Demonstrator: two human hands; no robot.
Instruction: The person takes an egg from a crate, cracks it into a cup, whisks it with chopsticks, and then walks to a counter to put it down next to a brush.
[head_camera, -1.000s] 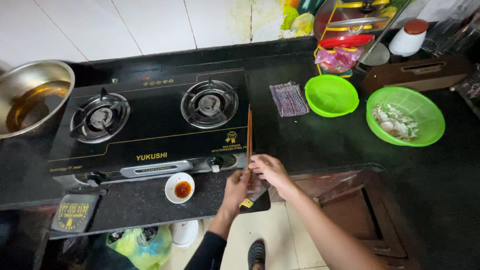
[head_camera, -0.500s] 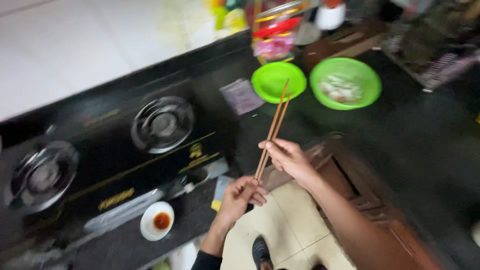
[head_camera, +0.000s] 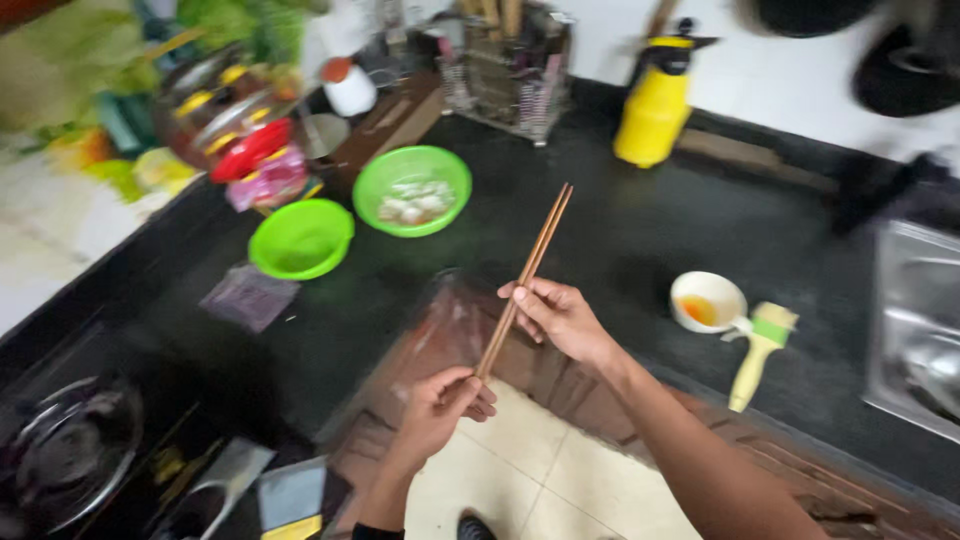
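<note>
Both hands on the chopsticks (head_camera: 525, 275), frame centre, held in the air above the worktop (head_camera: 620, 230) edge. Left hand (head_camera: 440, 410) has its grip closed around the butt ends, lower centre; right hand (head_camera: 560, 318) pinches the pair a little further up, fingers curled over the shafts. Tips point to upper centre, toward the green bowl (head_camera: 412, 190) with pale pieces in it; an empty green bowl (head_camera: 300, 238) sits just left of that one. The sticks lie parallel and touching, tips look roughly level, though blur makes that hard to confirm. As I judge it, the step is squaring up the pair: I'd keep the left grip firm as the anchor, loosen the right pinch and let the sticks slide until the tips match, then retighten. Keep the tips clear of the worktop. Small white cup (head_camera: 708, 300) with orange liquid and a yellow-handled brush (head_camera: 758, 350) sit at right, well apart from the hands; no swinging that way.
</note>
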